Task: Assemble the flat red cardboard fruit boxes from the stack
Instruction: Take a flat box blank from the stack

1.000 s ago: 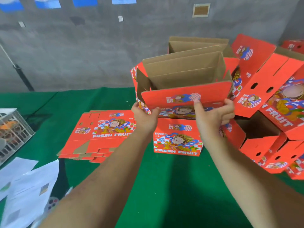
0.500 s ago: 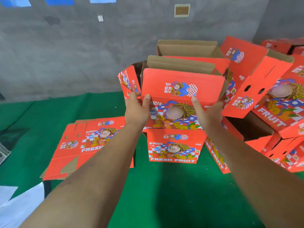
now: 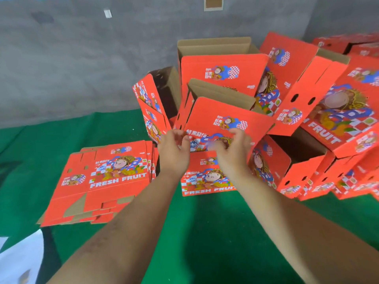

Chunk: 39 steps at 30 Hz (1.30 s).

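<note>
Both hands off the assembled box (image 3: 227,117) now: left hand (image 3: 174,152) and right hand (image 3: 233,152) loosely curled, empty; flat stack (image 3: 98,181) left on green table (image 3: 205,232).

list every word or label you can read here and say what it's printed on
"FRESH FRUIT": top sheet of the flat box stack.
"FRESH FRUIT", last letters hidden by the right forearm: front of the small upright box.
"FRUIT": side of the assembled box at right.
Chinese characters and small logos on every box: too small or blurred to read.
The tan plate on the wall: no legible text.
</note>
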Each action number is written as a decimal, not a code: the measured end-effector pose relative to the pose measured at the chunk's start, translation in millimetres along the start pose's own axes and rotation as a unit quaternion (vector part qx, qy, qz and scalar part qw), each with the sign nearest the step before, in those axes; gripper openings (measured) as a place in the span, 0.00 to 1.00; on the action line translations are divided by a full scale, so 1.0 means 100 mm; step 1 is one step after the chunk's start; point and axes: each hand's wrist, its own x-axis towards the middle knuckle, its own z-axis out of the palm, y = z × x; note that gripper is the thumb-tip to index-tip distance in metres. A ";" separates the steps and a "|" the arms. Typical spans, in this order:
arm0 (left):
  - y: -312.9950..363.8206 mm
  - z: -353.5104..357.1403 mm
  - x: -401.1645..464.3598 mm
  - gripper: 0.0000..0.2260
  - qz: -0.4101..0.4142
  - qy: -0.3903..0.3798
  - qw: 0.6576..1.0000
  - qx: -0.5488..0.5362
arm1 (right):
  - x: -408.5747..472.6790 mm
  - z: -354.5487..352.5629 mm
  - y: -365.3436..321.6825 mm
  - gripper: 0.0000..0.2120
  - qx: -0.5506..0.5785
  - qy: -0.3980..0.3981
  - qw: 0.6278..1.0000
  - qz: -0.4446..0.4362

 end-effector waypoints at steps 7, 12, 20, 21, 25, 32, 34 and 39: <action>-0.23 -0.07 -0.47 0.09 -0.075 -0.055 0.990 -0.109 | -0.48 0.43 -0.12 0.08 0.041 -0.213 0.971 -0.102; -0.71 -0.53 -0.61 0.07 -0.159 -0.029 0.977 -0.136 | -0.88 0.85 -0.18 0.10 0.019 -0.322 0.943 -0.085; -1.89 -1.49 -0.73 0.06 -0.334 0.024 0.936 -0.109 | -1.61 2.09 -0.32 0.08 0.034 -0.455 0.866 0.204; -2.05 -1.62 -0.72 0.07 -0.354 0.032 0.929 -0.105 | -1.67 2.23 -0.29 0.06 0.020 -0.456 0.860 0.228; -2.61 -2.01 -0.63 0.07 -0.403 0.014 0.912 -0.076 | -1.72 2.68 -0.10 0.13 -0.017 -0.398 0.870 0.291; -3.29 -2.31 -0.29 0.16 -0.376 -0.112 0.920 0.007 | -1.67 3.11 0.17 0.19 -0.039 -0.332 0.863 0.378; -3.38 -2.34 -0.21 0.14 -0.349 -0.136 0.924 0.074 | -1.66 3.16 0.24 0.18 -0.055 -0.302 0.868 0.389; -3.42 -2.40 -0.21 0.20 -0.302 -0.197 0.902 0.239 | -1.69 3.21 0.33 0.20 -0.097 -0.264 0.868 0.409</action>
